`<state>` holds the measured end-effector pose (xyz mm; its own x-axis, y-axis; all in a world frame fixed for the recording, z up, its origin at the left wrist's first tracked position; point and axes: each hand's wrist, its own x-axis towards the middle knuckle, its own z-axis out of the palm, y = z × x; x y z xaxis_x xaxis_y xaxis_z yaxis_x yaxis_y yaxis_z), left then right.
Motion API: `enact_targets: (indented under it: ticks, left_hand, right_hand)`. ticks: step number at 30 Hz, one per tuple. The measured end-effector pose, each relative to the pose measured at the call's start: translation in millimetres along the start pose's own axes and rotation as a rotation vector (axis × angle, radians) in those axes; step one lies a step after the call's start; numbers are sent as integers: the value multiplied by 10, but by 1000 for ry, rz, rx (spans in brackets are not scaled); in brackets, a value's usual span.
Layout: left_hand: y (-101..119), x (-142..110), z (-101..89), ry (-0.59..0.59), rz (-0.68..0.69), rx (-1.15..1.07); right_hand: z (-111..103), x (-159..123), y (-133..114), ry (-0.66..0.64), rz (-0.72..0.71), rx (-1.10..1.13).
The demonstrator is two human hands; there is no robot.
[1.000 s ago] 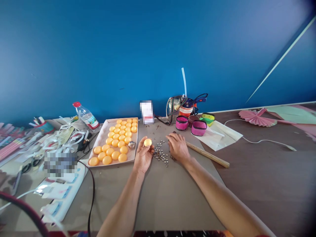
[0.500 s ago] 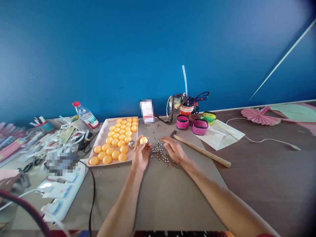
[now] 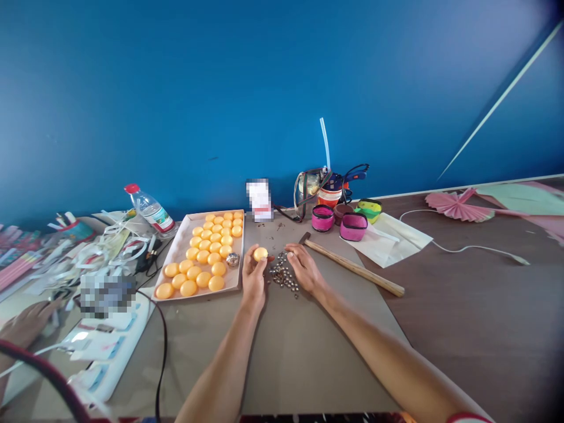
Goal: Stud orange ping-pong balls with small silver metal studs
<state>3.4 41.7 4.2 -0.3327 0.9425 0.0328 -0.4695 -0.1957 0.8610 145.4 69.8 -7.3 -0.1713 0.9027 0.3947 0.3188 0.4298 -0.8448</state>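
Observation:
My left hand is closed around a small orange ball, with the thumb and fingers on its sides. Beside a pile of small shiny metal studs is my right hand, its fingers stretched toward the pile and slightly apart; its thumb is mostly hidden. I cannot see a stud in it. A shallow pale tray to the left carries several rows of similar orange balls. At the tray's right side sits a ball covered in silver studs.
A wooden-handled hammer lies right of the studs. Pink pouches, a white sheet and a bucket of tools stand behind. Leftward are a bottle, a power strip, cables and another person's hand.
My left hand has turned the ball, so its silver side no longer shows. My right hand has drawn slightly back. The other person's hand at the left has come further into view.

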Motion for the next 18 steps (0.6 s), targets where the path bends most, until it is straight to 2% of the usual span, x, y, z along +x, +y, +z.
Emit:
enact_targets:
  ticks: [3,5,8,10,13,18]
  left_hand:
    - [11,-13,48,-119,-121,-137]
    - [36,-13,60,-161,-161,-185]
    - [86,7,38,-123,-150,-221]
    - [113,27,11,-97,-142,-232]
    - [130,43,-18,-70,-143,-220]
    - [126,39,-21,-62,-129,-192]
  right_hand:
    - [22,18,-8,-90,-6,96]
    - [1,35,9,-100,-5,193]
    - [-92,75,82,25,79,306]
    - [-188,101,144,105,157,299]
    - [-335,122,205,58,127,39]
    - [-436,112,172,-201,-34,-562]
